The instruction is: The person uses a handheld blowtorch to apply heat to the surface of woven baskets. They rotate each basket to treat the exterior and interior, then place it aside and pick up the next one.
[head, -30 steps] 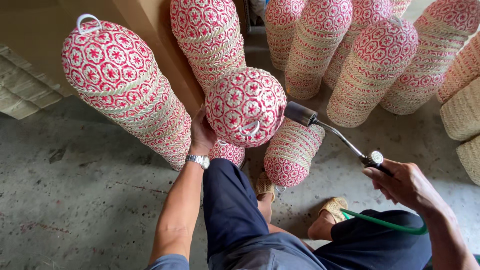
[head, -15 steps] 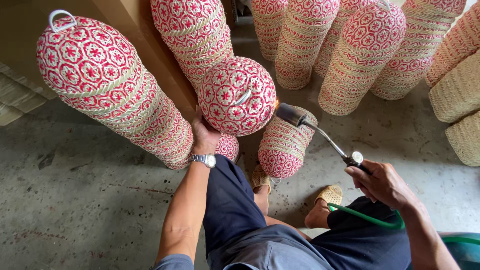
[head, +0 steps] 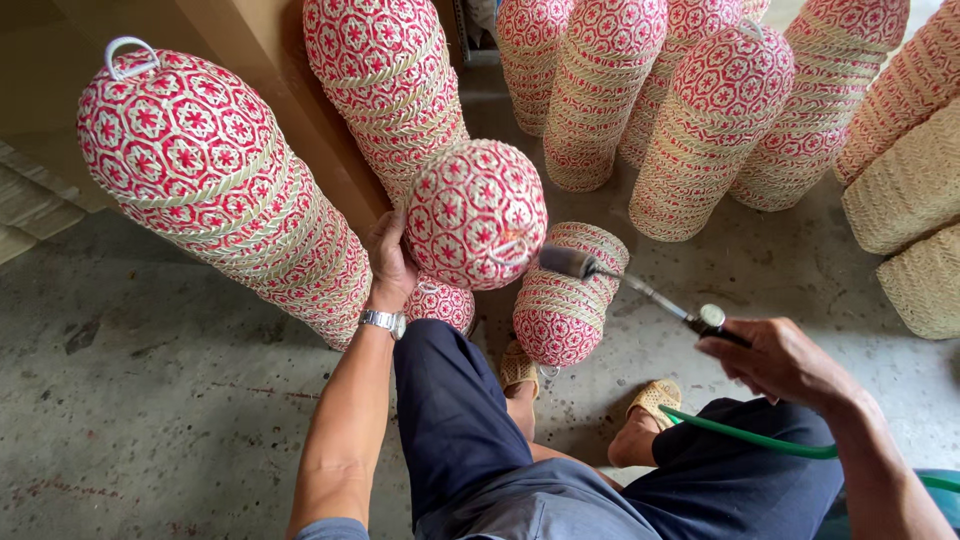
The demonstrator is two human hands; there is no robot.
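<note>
red-and-white woven basket (head: 476, 212), round and patterned with star-like motifs, was held bottom-up above the person's knees, its domed base facing the camera and a small white loop visible near its lower right edge. left hand (head: 388, 262) supported it from the left side, the fingers wrapped behind the basket wall and mostly hidden, a metal wristwatch (head: 383, 321) on the wrist. right hand (head: 775, 358) was closed around the handle of a gas torch (head: 640, 290), its fingers curled tight on the grip; the torch's long metal tube ran up and left, and its nozzle (head: 567, 261) sat just beside the basket's lower right edge, whether touching it could not be told. green hose (head: 750, 436) trailed from the torch handle across the right thigh. below the held basket, a short stack of similar baskets (head: 565, 295) lay tilted on the concrete floor (head: 150, 420) between the person's sandalled feet. tall stacks of nested red-and-white baskets (head: 215, 190) leaned to the left and stood behind, and plain straw-coloured baskets (head: 910, 200) were at the right edge. the person wore dark blue trousers (head: 450, 420).
</note>
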